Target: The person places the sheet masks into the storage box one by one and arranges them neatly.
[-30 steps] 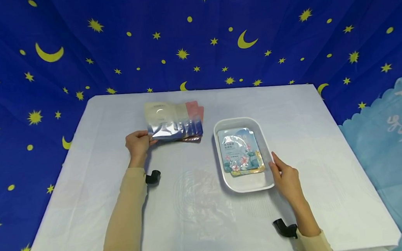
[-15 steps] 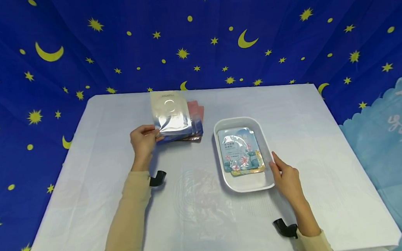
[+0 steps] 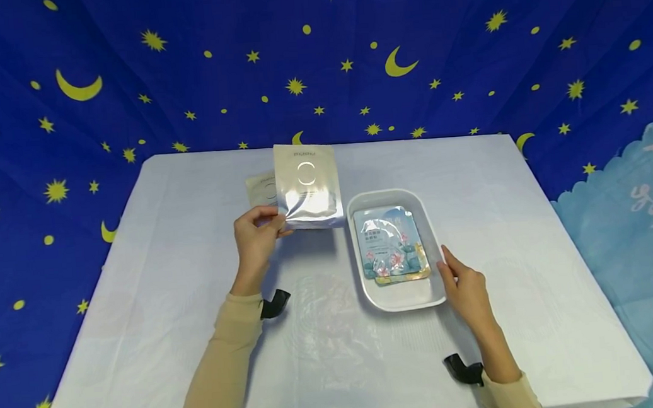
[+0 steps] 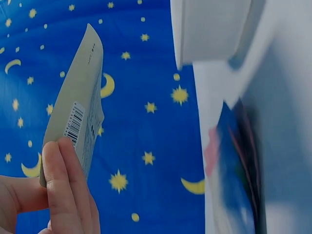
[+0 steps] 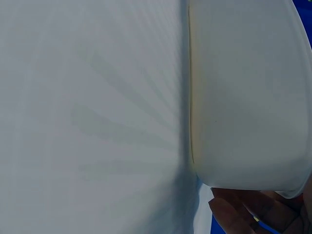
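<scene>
My left hand pinches a cream-and-silver sheet mask packet by its lower left corner, raised over the table left of the tray. In the left wrist view the packet's back with its barcode shows above my fingers. Behind it lies the pile it came from, with another cream packet partly covered. My right hand grips the right rim of a white tray. Inside the tray, a blue flowered mask packet overlaps a yellow one.
A white cloth covers the table. Dark blue fabric with yellow stars and moons hangs behind, and a light blue cloth is at the right. Black curved pieces sit at both wrists.
My left hand has lifted the cream packet off the pile and carried it rightward toward the tray. My right hand and the tray have stayed in place.
</scene>
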`<action>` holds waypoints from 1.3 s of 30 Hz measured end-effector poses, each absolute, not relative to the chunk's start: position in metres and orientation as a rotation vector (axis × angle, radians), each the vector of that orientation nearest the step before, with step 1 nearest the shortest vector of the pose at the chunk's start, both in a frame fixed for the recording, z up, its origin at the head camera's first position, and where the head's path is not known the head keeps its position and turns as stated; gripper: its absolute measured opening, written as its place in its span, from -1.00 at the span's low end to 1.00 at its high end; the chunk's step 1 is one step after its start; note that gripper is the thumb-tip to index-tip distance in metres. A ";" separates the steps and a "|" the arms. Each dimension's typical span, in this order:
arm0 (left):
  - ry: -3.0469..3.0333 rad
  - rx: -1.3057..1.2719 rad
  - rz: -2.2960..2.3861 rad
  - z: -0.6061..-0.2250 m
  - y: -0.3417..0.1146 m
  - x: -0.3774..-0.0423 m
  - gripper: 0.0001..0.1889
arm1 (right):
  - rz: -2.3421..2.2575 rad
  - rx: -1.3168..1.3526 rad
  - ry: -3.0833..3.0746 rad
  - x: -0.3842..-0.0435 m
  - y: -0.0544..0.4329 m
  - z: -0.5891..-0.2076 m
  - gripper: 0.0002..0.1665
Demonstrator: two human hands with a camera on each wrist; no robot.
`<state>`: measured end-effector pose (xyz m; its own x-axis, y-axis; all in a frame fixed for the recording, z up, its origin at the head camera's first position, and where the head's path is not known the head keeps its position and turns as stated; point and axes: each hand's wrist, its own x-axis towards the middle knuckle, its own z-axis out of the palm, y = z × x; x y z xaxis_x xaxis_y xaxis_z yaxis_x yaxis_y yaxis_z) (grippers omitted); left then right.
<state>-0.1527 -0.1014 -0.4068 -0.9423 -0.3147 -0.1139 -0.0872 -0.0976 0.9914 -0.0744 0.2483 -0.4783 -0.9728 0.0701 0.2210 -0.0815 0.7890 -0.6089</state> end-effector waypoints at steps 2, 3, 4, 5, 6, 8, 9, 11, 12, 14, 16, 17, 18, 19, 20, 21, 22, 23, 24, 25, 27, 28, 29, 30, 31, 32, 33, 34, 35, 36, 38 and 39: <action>-1.991 0.434 -2.191 -0.407 -0.094 -0.149 -0.87 | 0.951 0.008 -2.752 -0.075 0.248 -0.478 -0.53; -1.990 0.426 -2.199 -0.407 -0.090 -0.147 -0.86 | 0.952 0.006 -2.754 -0.075 0.248 -0.478 -0.53; -1.991 0.409 -2.203 -0.408 -0.086 -0.146 -0.86 | 0.953 0.005 -2.754 -0.075 0.248 -0.478 -0.53; -1.996 0.394 -2.207 -0.408 -0.082 -0.144 -0.86 | 0.955 0.004 -2.754 -0.075 0.248 -0.478 -0.53; -2.007 0.375 -2.205 -0.409 -0.079 -0.142 -0.86 | 0.957 0.002 -2.753 -0.075 0.248 -0.477 -0.53; -2.022 0.343 -2.210 -0.411 -0.072 -0.140 -0.86 | 0.960 0.004 -2.752 -0.075 0.248 -0.477 -0.53; -2.034 0.334 -2.211 -0.412 -0.068 -0.138 -0.86 | 0.962 0.003 -2.752 -0.074 0.248 -0.477 -0.53; -2.057 0.313 -2.210 -0.412 -0.061 -0.136 -0.86 | 0.964 0.005 -2.751 -0.075 0.248 -0.477 -0.54; -2.071 0.306 -2.205 -0.413 -0.058 -0.135 -0.86 | 0.963 0.006 -2.751 -0.075 0.247 -0.477 -0.53; -2.092 0.286 -2.200 -0.414 -0.051 -0.133 -0.86 | 0.963 0.007 -2.750 -0.075 0.247 -0.477 -0.54; -2.111 0.258 -2.194 -0.416 -0.045 -0.131 -0.87 | 0.963 0.006 -2.749 -0.074 0.247 -0.477 -0.54; -2.120 0.241 -2.189 -0.418 -0.041 -0.130 -0.87 | 0.964 0.004 -2.749 -0.074 0.247 -0.477 -0.54; -2.132 0.228 -2.182 -0.419 -0.038 -0.129 -0.88 | 0.964 0.003 -2.748 -0.074 0.248 -0.477 -0.54; -2.144 0.215 -2.177 -0.421 -0.035 -0.127 -0.88 | 0.966 0.003 -2.748 -0.074 0.248 -0.477 -0.54; -2.154 0.206 -2.173 -0.423 -0.032 -0.127 -0.88 | 0.967 0.002 -2.748 -0.074 0.248 -0.477 -0.54; -2.165 0.194 -2.170 -0.424 -0.029 -0.125 -0.88 | 0.969 0.003 -2.747 -0.074 0.248 -0.477 -0.54; -2.179 0.184 -2.164 -0.425 -0.026 -0.124 -0.89 | 0.969 0.005 -2.746 -0.074 0.248 -0.477 -0.54; -2.194 0.176 -2.156 -0.427 -0.023 -0.123 -0.89 | 0.968 0.006 -2.744 -0.074 0.248 -0.477 -0.54; -2.207 0.169 -2.150 -0.428 -0.019 -0.123 -0.90 | 0.967 0.009 -2.743 -0.074 0.248 -0.477 -0.54; -2.218 0.159 -2.143 -0.430 -0.017 -0.122 -0.90 | 0.967 0.011 -2.742 -0.074 0.248 -0.477 -0.54; -2.244 0.145 -2.124 -0.433 -0.011 -0.121 -0.91 | 0.966 0.015 -2.739 -0.074 0.248 -0.478 -0.54; -2.258 0.140 -2.109 -0.434 -0.009 -0.121 -0.91 | 0.965 0.017 -2.738 -0.074 0.248 -0.478 -0.54; -2.274 0.136 -2.093 -0.436 -0.006 -0.121 -0.92 | 0.966 0.017 -2.737 -0.074 0.248 -0.478 -0.54; -2.289 0.132 -2.077 -0.437 -0.004 -0.121 -0.92 | 0.966 0.019 -2.736 -0.074 0.248 -0.478 -0.54; -2.296 0.128 -2.070 -0.439 -0.002 -0.121 -0.93 | 0.966 0.019 -2.737 -0.074 0.248 -0.478 -0.54; -2.300 0.122 -2.063 -0.440 0.000 -0.120 -0.93 | 0.967 0.017 -2.739 -0.074 0.248 -0.478 -0.54; -2.307 0.118 -2.055 -0.441 0.002 -0.120 -0.93 | 0.968 0.016 -2.741 -0.074 0.248 -0.478 -0.54; -2.314 0.114 -2.046 -0.442 0.004 -0.120 -0.93 | 0.970 0.015 -2.742 -0.074 0.248 -0.478 -0.54; -2.319 0.111 -2.039 -0.443 0.005 -0.119 -0.94 | 0.970 0.014 -2.743 -0.074 0.248 -0.478 -0.54; -2.321 0.106 -2.035 -0.444 0.007 -0.119 -0.94 | 0.971 0.012 -2.744 -0.074 0.248 -0.478 -0.54; -2.330 0.101 -2.027 -0.445 0.009 -0.118 -0.94 | 0.975 0.012 -2.744 -0.074 0.247 -0.477 -0.54; -2.342 0.107 -2.023 -0.445 0.010 -0.117 -0.94 | 0.976 0.014 -2.743 -0.074 0.248 -0.477 -0.54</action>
<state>-0.1174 0.0105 -0.4446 -0.9966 -0.0818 -0.0111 -0.0229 0.1442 0.9893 -0.0739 0.2475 -0.4772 -0.9735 0.0675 0.2184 -0.0857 0.7781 -0.6222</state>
